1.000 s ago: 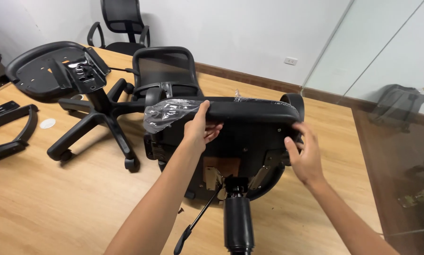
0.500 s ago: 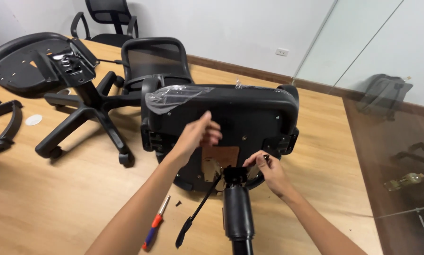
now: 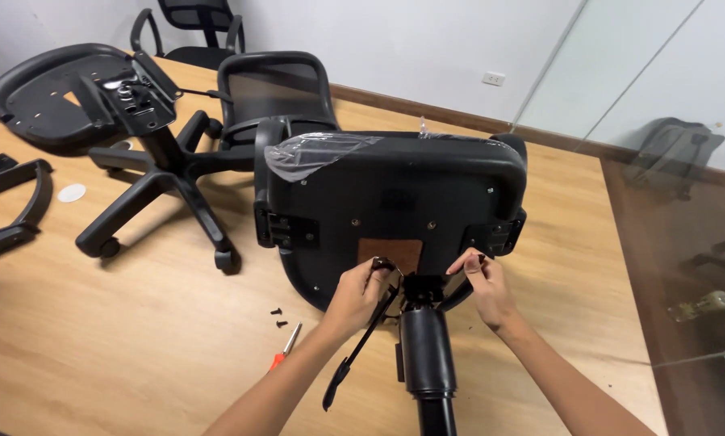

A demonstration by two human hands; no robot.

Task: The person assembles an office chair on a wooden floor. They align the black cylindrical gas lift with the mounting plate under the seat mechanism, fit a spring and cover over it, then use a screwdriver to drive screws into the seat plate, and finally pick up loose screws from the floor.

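Head view, left hand (image 3: pixel 356 292) closed in a grip on the small metal part by the mechanism (image 3: pixel 420 287) under the overturned seat (image 3: pixel 386 202), right hand (image 3: pixel 483 282) pinched on its far side, lever (image 3: pixel 361 347) below the left grip, screwdriver (image 3: pixel 284 349) and screws (image 3: pixel 278 316) left of it on the counter (image 3: pixel 96 339).

black chair seat (image 3: pixel 394 190) with brown patch (image 3: pixel 390 253), orange-handled screwdriver (image 3: pixel 282 352), light wood-grain table (image 3: pixel 96 323).

- Left hand (image 3: pixel 361 292) fingertips hidden behind seat mechanism (image 3: pixel 411 284); grip unclear.
- Gas cylinder (image 3: pixel 427 355) cut off by bottom edge.
- Two screws (image 3: pixel 278 317) too small for detail.
- Far chair (image 3: pixel 191 24) cropped at top edge.
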